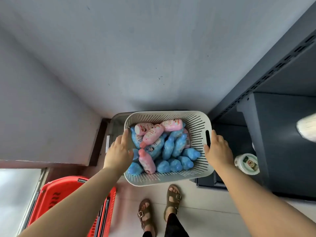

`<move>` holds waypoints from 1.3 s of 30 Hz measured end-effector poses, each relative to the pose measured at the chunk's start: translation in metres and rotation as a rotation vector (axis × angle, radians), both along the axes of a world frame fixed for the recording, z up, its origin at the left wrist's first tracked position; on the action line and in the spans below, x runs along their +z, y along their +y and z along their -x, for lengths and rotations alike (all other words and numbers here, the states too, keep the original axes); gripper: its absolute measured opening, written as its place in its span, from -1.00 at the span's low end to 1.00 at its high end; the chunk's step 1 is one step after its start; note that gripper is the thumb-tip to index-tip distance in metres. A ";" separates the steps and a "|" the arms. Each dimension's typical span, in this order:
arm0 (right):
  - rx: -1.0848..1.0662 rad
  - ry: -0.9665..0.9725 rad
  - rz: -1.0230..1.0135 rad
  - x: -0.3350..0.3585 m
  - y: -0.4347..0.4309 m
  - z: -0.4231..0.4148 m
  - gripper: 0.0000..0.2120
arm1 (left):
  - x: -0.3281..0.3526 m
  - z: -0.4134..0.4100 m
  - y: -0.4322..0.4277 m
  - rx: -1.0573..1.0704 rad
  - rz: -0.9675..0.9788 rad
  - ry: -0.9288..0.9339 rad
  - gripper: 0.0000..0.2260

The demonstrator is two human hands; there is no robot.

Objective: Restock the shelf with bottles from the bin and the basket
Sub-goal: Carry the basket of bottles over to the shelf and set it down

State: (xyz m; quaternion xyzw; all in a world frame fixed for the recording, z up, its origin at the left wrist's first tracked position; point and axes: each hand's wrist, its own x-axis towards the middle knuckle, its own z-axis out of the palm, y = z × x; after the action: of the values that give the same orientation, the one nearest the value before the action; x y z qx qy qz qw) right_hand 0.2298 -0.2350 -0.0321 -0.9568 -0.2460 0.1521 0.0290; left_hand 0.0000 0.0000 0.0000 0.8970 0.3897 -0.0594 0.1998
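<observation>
Pale plastic basket [196, 124]: slotted and heaped full, right in front of the person and over a grey bin [117, 123]. Resting on it or carried? Can't tell.
Left hand [119, 151]: on the left rim, fingers [125, 136] laid along the edge, thumb hooked inside, holding the basket.
Right hand [218, 149]: gripping the right wall beside the handle slot, thumb over the rim.
Bottles: pink bottles [152, 135] on top, blue bottles [177, 146] beneath, all lying loose in the basket.
Shelf [282, 134]: dark, at the right, with a white jar [247, 164] by its lower boards.
Progress: early, I'd judge. No bottle shows on the shelf and the whole load is still to place. The red shopping basket [56, 199] at lower left hides its contents.
Writing: the pink labels carry a cartoon face and a red logo, print too small to read. The jar lid's green-and-red mark is unreadable too.
</observation>
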 end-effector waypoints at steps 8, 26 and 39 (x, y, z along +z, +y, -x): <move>-0.179 0.178 -0.065 -0.040 0.009 -0.014 -0.33 | -0.010 -0.010 0.000 0.140 0.080 -0.074 -0.25; -0.493 0.332 -0.539 0.001 0.025 -0.015 -0.76 | -0.006 0.004 0.023 0.469 0.141 -0.251 -0.73; -0.351 0.261 -0.713 0.128 0.000 0.068 -0.60 | 0.082 0.075 0.033 0.396 0.180 -0.453 -0.66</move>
State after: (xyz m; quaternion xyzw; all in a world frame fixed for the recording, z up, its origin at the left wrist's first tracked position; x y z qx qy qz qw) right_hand 0.1621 -0.2351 0.0955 -0.8870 -0.1108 0.1701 0.4147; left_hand -0.0754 0.0326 0.0820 0.7728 0.4958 0.1478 0.3676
